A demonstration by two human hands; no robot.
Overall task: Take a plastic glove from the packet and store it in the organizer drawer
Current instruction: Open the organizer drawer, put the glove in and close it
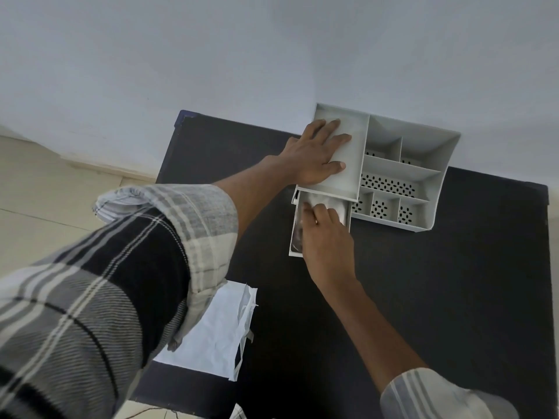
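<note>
A grey plastic organizer (435,189) stands at the table's far edge against the wall. Its drawer (294,249) is pulled out toward me on the left side. My left hand (317,152) lies flat on the organizer's top left tray, fingers spread. My right hand (326,237) reaches into the drawer, fingers pressing down a crumpled clear plastic glove (338,207). The white glove packet (217,328) lies flat near the table's front left, partly hidden under my left sleeve.
The dark table (423,282) carries everything; its left edge drops to a tiled floor (45,207). A pale wall (242,55) rises right behind the organizer. Several perforated compartments (387,186) fill the organizer's right side.
</note>
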